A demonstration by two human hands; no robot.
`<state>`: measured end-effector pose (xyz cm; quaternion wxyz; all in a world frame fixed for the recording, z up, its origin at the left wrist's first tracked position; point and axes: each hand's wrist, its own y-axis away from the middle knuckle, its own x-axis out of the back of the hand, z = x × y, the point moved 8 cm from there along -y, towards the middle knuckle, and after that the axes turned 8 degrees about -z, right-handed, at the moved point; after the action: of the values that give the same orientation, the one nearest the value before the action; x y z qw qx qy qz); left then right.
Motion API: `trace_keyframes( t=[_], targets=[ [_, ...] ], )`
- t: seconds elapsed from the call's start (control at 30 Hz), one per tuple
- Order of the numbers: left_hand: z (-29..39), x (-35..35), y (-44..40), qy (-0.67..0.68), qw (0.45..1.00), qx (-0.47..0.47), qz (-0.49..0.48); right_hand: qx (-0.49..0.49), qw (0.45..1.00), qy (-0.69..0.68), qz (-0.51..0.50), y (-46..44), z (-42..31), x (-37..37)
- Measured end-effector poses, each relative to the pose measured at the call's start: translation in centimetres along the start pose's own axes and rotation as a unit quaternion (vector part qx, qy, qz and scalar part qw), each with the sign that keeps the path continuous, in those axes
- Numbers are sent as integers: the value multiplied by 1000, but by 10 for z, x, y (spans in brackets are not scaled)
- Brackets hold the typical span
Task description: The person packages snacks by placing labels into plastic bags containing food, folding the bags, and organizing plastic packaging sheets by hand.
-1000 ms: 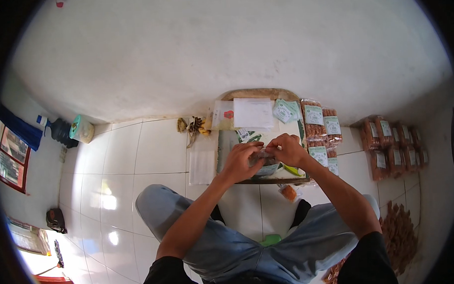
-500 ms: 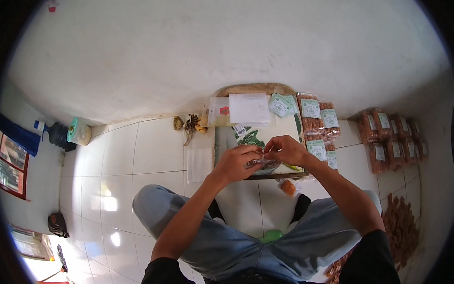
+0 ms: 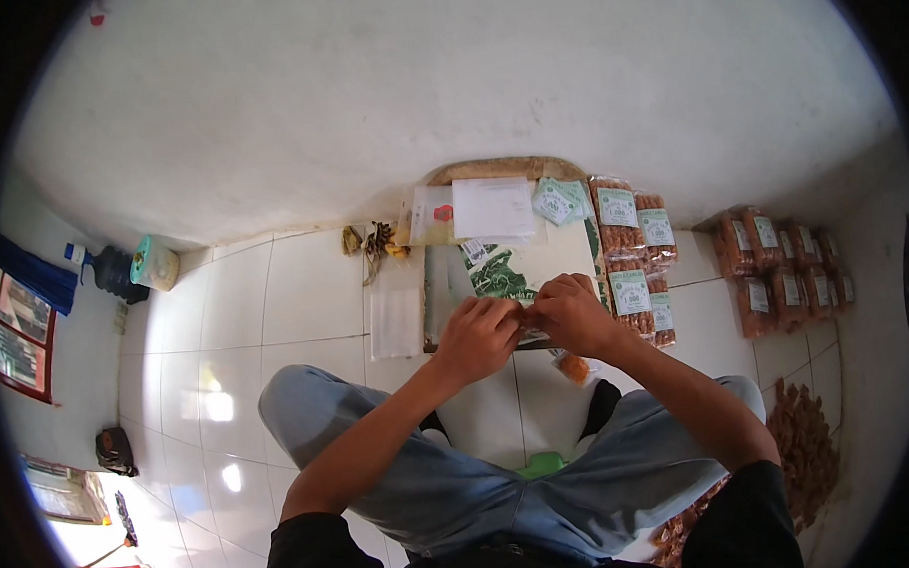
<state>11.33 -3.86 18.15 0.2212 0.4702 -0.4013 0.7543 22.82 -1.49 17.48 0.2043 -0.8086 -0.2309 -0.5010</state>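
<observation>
Closer together than before, the left hand (image 3: pixel 479 336) and right hand (image 3: pixel 573 316) pinch a mostly hidden plastic packet (image 3: pixel 533 334) over the tabletop (image 3: pixel 566 252), fingers nearly closed, best kept light and even.

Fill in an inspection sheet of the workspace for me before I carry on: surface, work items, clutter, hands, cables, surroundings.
Surface: low table with a wooden rim; its near edge is partly behind the hands.
Work items: white sheets and green-printed labels at the far side; labelled packs at the right.
Clutter: small packet on the floor by the near edge; heap of brown pieces at far right.
Hands: left hand and right hand together at the near edge; anything between their fingertips is too hidden to tell.
Cables: nothing seen.
Surroundings: tiled floor, pale wall.
</observation>
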Motion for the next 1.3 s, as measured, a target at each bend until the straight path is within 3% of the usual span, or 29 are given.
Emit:
trace_keyframes(
  t=[0.03,0.1,0.3,0.6,0.7,0.77,0.9,0.97,1.23,1.3],
  targets=[
    [0,3,0,8,1000,18,14,0,1000,0,0,3,-2,4],
    [1,8,1,16,999,37,28,87,996,33,6,11,-22,18],
    [-1,1,4,69,994,84,-4,103,988,112,12,19,-20,3],
    [-11,-15,12,149,984,92,-35,36,997,61,40,25,-16,-6],
    [-13,-23,14,215,970,86,-75,16,1000,19,6,26,-12,-10],
    [-20,-37,19,337,926,127,-110,8,1000,3,4,27,-10,-11],
    [-9,-21,21,266,956,84,-92,-7,1000,-13,-8,28,-5,-15],
    [-6,-11,23,219,973,70,-34,-8,1000,-15,-7,30,-5,-15],
    [-6,-14,23,220,973,61,-11,16,1000,-22,15,35,-7,-14],
    [-8,-14,24,218,973,71,8,50,996,18,74,40,-18,-4]
  ],
)
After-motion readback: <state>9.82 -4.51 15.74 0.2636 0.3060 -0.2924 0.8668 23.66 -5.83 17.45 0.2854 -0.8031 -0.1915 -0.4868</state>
